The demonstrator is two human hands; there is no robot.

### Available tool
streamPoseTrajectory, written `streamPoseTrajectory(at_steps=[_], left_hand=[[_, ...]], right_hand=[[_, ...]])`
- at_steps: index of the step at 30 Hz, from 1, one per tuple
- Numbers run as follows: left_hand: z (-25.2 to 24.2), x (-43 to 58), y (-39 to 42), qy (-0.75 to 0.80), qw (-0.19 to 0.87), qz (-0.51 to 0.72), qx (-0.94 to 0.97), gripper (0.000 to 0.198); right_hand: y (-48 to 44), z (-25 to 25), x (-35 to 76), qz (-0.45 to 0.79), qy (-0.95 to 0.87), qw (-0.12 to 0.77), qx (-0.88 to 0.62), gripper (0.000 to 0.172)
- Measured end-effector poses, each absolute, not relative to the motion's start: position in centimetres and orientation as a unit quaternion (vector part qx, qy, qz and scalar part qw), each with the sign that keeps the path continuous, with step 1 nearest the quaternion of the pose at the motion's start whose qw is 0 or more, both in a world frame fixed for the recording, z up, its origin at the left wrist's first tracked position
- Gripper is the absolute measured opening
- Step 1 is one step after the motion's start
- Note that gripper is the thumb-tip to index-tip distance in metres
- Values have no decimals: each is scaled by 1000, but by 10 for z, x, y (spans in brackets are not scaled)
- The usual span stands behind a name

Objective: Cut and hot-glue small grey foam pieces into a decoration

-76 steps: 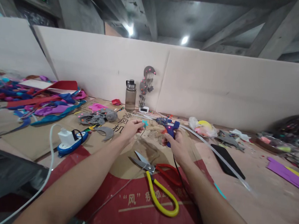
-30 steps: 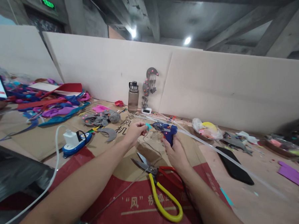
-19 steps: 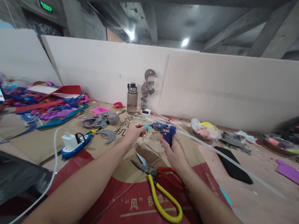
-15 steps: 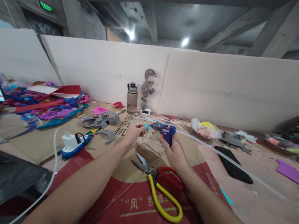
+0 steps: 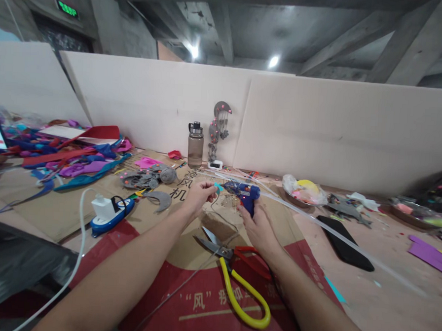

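My left hand (image 5: pixel 199 196) pinches a small teal piece (image 5: pixel 217 187) with a thin wire hanging from it, held above the cardboard. My right hand (image 5: pixel 258 226) is wrapped round the grip of a blue hot glue gun (image 5: pixel 242 191), whose red light glows. The gun's nozzle points left and sits right at the teal piece. A long clear glue stick (image 5: pixel 336 233) trails from the gun's back toward the right.
Scissors with red and yellow handles (image 5: pixel 234 270) lie just below my hands. A blue power strip with white plug (image 5: pixel 109 211) is at left, a grey water bottle (image 5: pixel 195 144) and grey felt ornament (image 5: pixel 217 128) by the wall, a black phone (image 5: pixel 346 236) at right, coloured felt scraps (image 5: pixel 66 152) far left.
Both hands have held almost still over the last second. Since 2.5 s ago the glue gun's nozzle has closed in on the teal piece in my left hand.
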State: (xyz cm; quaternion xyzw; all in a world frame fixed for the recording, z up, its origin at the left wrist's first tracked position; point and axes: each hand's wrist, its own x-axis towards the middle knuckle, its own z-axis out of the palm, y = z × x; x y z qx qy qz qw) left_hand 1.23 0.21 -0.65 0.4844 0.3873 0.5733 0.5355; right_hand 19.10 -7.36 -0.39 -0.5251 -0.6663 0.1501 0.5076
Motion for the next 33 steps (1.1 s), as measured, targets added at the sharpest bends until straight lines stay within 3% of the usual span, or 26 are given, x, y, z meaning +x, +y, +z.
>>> streamPoseTrajectory(at_steps=[13, 33], left_hand=[[-9, 12, 3, 404, 536, 569, 475, 27], [-7, 12, 3, 413, 524, 557, 495, 25]], right_hand=[[-74, -4, 190, 164, -657, 521, -519, 42], [-76, -4, 191, 115, -679, 495, -529, 39]])
